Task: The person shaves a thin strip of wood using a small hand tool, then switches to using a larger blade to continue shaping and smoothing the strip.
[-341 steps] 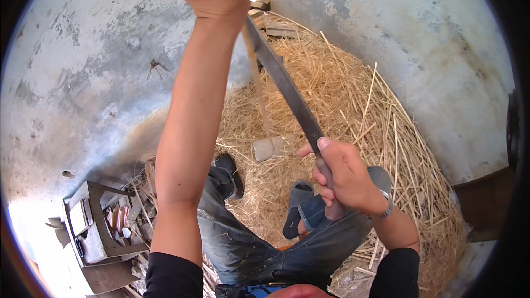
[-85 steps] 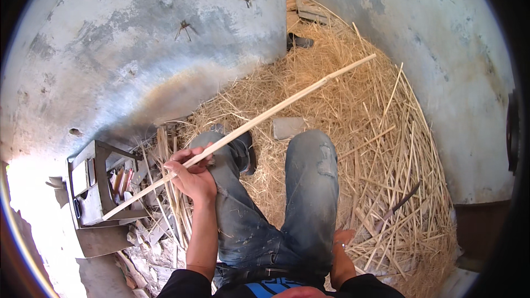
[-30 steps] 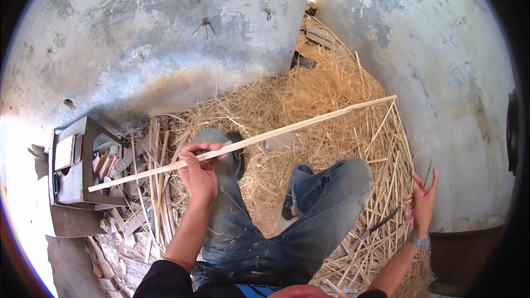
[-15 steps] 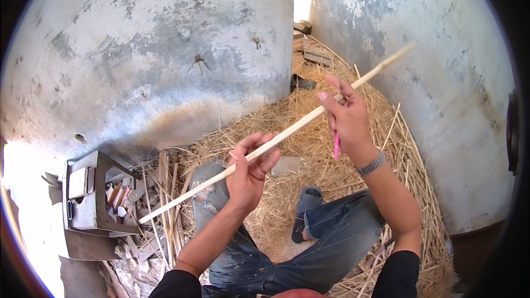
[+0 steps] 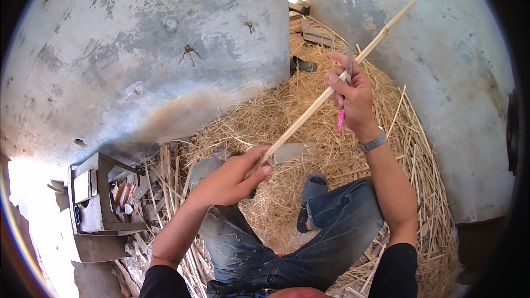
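A long pale wooden stick slants across the middle, from my left hand up to the far right, with a knobby joint near its far end. My left hand is closed round its lower part, back of the hand upward, above my left knee. Farther up, my right hand holds a knife with a narrow grey blade that lies against the stick. A pink end, apparently the knife's handle, sticks out below that palm. My right thumb presses along the stick.
Pale shavings and thin strips cover the floor around my legs. A worn wooden stool lies at the left, with small tools beside it. Two weathered panels stand ahead. My slippered foot rests on the shavings.
My left hand has turned from palm up with loose fingers to a closed grip, back upward. The stick has tilted steeper, its far end higher. The knife blade now shows at my right hand.
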Motion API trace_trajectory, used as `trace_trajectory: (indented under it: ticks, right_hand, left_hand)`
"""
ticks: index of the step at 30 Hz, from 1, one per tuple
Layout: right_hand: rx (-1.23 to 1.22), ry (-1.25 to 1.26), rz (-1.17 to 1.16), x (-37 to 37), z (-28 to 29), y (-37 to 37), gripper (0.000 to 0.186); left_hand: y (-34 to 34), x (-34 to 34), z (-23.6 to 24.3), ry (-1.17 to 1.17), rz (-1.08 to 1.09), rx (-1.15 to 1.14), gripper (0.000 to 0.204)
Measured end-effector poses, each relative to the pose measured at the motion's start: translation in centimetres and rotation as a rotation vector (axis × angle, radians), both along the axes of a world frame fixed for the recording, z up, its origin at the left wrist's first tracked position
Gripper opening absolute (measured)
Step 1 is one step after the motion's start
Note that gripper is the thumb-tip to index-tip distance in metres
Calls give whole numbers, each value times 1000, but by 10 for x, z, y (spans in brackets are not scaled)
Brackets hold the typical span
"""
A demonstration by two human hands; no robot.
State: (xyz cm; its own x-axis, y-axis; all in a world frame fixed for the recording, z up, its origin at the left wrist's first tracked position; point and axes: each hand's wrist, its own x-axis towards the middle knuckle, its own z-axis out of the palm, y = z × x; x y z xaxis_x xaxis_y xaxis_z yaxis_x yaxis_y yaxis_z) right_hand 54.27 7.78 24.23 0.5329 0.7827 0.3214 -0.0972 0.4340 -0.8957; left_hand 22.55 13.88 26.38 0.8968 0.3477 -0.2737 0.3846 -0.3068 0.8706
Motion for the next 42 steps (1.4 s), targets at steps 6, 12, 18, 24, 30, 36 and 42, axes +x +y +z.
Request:
trace_trajectory:
  ticks: [6,12,18,24,30,36,42]
  right_hand:
    - [-55,-123,-66,3,2,-2,36]
    - [-233,-449,-227,9,-11,-3,32]
    - [-249,-764,-481,15,-11,-2,35]
    - [-77,-1041,-676,35,-17,3,46]
    - [-67,-1230,-395,-23,-27,1,64]
    - [-80,-1260,-247,-56,-38,-3,75]
    - [-27,-1328,-198,-83,-30,-6,74]
  left_hand:
    - [8,6,-28,-113,36,-502,40]
    - [6,18,-47,-127,21,-626,39]
    - [-1,18,-84,-330,156,-591,48]
    - [-9,12,-95,-438,178,-797,46]
    - [0,10,-90,-452,243,-811,45]
    - [-3,4,-90,-463,303,-773,45]
    - [3,9,-90,-510,328,-806,45]
